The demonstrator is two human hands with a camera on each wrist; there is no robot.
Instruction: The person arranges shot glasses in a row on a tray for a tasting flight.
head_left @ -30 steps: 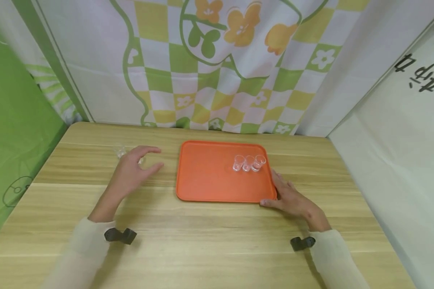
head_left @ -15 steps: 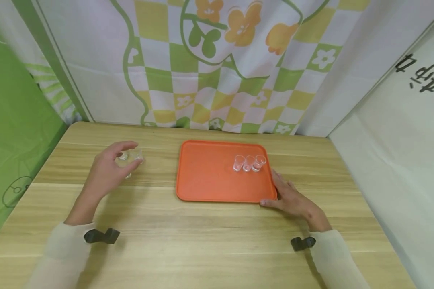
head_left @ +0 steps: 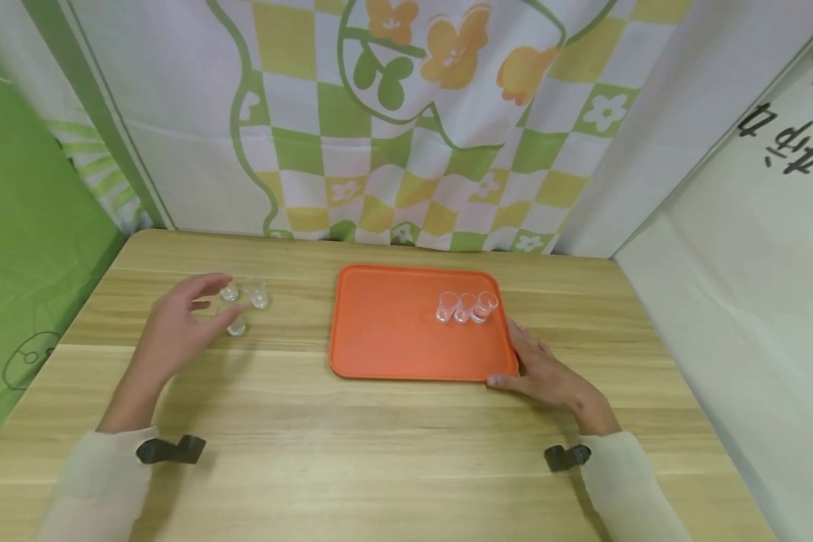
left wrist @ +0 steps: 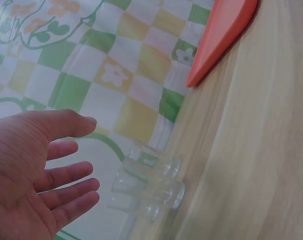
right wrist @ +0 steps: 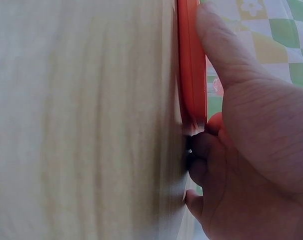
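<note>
Three small clear shot glasses stand in a cluster on the table's left side: a rear glass (head_left: 229,292), a right glass (head_left: 259,296) and a near glass (head_left: 236,325). My left hand (head_left: 184,316) hovers just left of them, thumb and fingers spread and holding nothing; the left wrist view shows the gap to the glasses (left wrist: 150,185). An orange tray (head_left: 393,331) lies mid-table, with three more shot glasses (head_left: 465,308) in a row near its right side. My right hand (head_left: 549,373) holds the tray's near right corner, thumb along the front rim (right wrist: 192,65), fingers at the right side.
The wooden table (head_left: 393,459) reaches back to a checked, flowered curtain (head_left: 406,165). A green cloth (head_left: 27,226) hangs at the left and a white sheet with black writing (head_left: 738,248) at the right.
My left hand has drawn back leftwards, away from the tray side and past the loose glasses, which show more fully now. The right hand, tray and the glasses on it have stayed still.
</note>
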